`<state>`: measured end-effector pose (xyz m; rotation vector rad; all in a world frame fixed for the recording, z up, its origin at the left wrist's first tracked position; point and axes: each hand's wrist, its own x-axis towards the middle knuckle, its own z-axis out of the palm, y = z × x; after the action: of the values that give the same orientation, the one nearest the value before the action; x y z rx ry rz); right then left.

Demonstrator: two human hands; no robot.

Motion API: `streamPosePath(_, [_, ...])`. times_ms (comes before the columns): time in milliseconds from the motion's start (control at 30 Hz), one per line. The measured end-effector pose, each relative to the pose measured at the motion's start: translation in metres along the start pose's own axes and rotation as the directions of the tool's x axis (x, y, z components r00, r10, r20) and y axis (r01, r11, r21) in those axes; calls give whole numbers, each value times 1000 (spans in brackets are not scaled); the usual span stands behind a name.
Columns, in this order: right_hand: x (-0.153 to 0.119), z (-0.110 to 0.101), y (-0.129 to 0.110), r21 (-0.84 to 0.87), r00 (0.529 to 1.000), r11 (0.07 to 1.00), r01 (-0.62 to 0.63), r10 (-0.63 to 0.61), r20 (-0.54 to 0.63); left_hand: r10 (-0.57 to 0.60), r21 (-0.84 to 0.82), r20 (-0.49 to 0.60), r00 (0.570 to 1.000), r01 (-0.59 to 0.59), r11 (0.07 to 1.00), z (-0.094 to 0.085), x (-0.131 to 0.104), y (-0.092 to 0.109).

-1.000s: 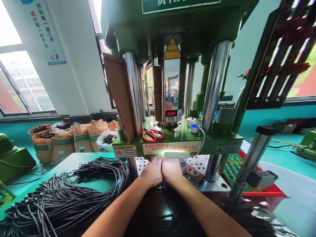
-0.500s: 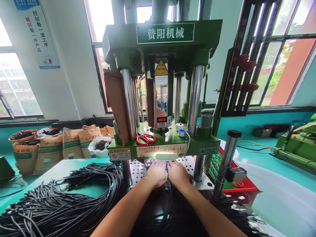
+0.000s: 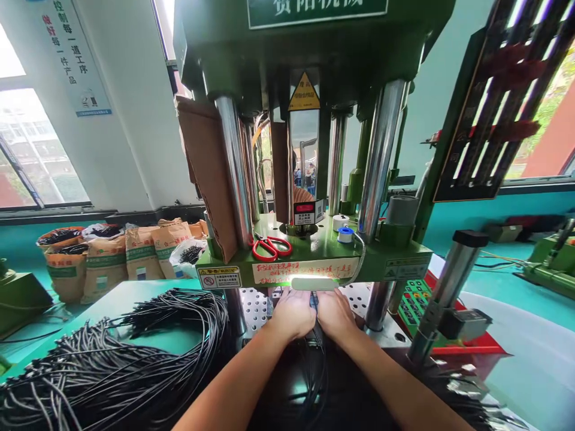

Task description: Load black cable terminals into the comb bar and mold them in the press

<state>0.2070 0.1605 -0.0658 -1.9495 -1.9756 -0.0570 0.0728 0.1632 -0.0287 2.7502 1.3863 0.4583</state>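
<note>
Thin, round black cables (image 3: 318,336) are flanked by the left hand (image 3: 294,314) and right hand (image 3: 335,312) at the green metal press (image 3: 314,54).
Finger closure cannot be told; the cables are judged light and limp, best gripped near their ends.

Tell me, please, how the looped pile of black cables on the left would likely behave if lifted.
The pile of black cables would probably flop, since its strands bend in a broad curve. Some might slide apart or trail, as they spread out loosely. It could feel fairly heavy as a whole, given how many strands lie together.
</note>
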Motion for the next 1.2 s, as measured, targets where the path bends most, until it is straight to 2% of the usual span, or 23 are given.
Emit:
streamPosePath(200, [2, 7, 2, -10, 998, 998, 57, -57, 1, -21, -5, 9, 1000, 21, 1000, 8, 5, -4])
streamPosePath(333, [3, 2, 0, -29, 997, 997, 72, -72, -22, -18, 6, -2, 1000, 18, 1000, 4, 5, -3])
streamPosePath(500, [0, -11, -1, -31, 987, 993, 113, -116, -107, -68, 53, -54, 996, 71, 996, -7, -11, -10])
streamPosePath(700, [-11, -5, -6, -7, 962, 970, 243, -242, -130, -129, 100, -78, 989, 137, 986, 7, -28, -23])
streamPosePath(900, [-13, -3, -11, 0, 957, 967, 256, -253, -142, -151, 115, -120, 981, 165, 980, 16, -24, -19])
streamPosePath(1200, [-6, -6, -17, 19, 970, 975, 222, -219, -104, -168, 99, -119, 979, 180, 979, 12, -16, -14])
